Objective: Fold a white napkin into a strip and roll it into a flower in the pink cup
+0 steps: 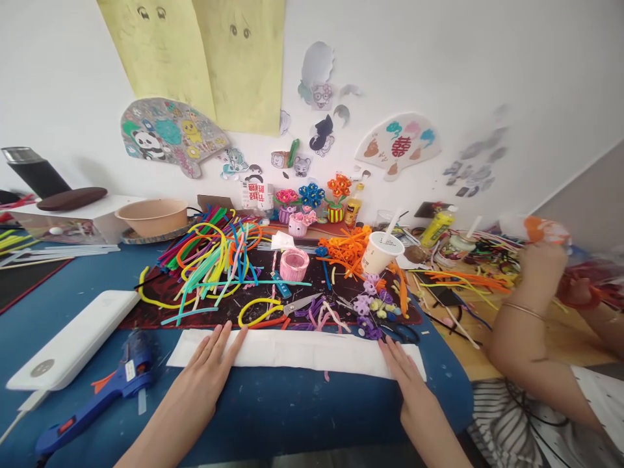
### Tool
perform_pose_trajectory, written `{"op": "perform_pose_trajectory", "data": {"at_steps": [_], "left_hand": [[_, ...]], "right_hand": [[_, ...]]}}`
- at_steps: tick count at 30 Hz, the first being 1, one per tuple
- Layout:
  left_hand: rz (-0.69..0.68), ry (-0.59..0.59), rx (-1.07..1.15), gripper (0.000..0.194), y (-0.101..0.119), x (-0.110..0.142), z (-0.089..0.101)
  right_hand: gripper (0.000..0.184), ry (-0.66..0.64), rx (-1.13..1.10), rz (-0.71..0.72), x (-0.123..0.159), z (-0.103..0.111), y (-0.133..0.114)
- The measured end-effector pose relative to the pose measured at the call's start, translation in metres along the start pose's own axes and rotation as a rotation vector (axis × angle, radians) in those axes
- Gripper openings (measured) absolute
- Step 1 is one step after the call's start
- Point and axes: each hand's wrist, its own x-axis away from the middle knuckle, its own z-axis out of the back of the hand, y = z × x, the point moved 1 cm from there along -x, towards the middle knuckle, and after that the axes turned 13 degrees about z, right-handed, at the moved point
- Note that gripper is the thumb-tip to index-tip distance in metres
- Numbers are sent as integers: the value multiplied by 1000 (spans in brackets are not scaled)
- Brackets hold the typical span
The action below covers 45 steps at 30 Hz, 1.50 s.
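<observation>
A long folded strip of white paper (312, 351) lies across the front of the blue table, seemingly tissue. Flat on its left part rests my left hand (212, 361), fingers stretched out. My right hand (407, 377) lies on its right end, fingers extended and slightly apart. Just behind the strip are yellow-handled scissors (297, 304), purple pipe cleaners (312, 315) and a cluster of purple and yellow pipe-cleaner flowers (373, 305). Dark-handled scissors (402, 330) sit near my right fingertips.
A blue glue gun (124, 380) and a white power bank (73, 338) lie at left. Pipe cleaners (214, 260), a pink pot (294, 264) and a paper cup (381, 253) stand behind. At right, another person's hand (543, 260) holds an orange-and-white item.
</observation>
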Motion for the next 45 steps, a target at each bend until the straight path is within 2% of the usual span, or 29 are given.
{"op": "perform_pose_trajectory", "data": {"at_steps": [3,5,8,10,11,14,19,24,29,31,37,40,45], "left_hand": [[15,-2,13,103,0,3,-3],[14,21,29,97,0,4,-6],[1,79,65,70,3,5,-10],[6,119,94,50,6,3,-10],[13,138,102,47,7,1,-9],[26,196,105,49,10,-6,-4],[53,222,130,42,15,-18,11],[114,146,174,31,27,-38,22],[100,-27,379,23,48,-64,20],[86,-58,422,19,57,-73,18],[36,-88,496,8,75,-90,13],[-4,-80,508,9,78,-89,13],[-91,-61,477,14,76,-80,16]], "right_hand": [[91,58,-80,-9,-2,1,-4],[69,97,-126,-75,-6,3,-11],[46,150,-139,-163,-14,4,-23],[43,184,-130,-177,-19,5,-29],[42,193,-131,-184,-20,6,-31],[42,198,-147,-199,-22,9,-33],[42,249,-137,-126,-26,18,-37],[42,287,-119,-95,-50,28,-43],[28,293,-90,-34,-81,31,-44],[26,293,-99,-15,-91,30,-43],[28,272,-140,28,-110,27,-39],[29,252,-160,70,-113,29,-39],[19,245,-188,155,-111,31,-37]]}}
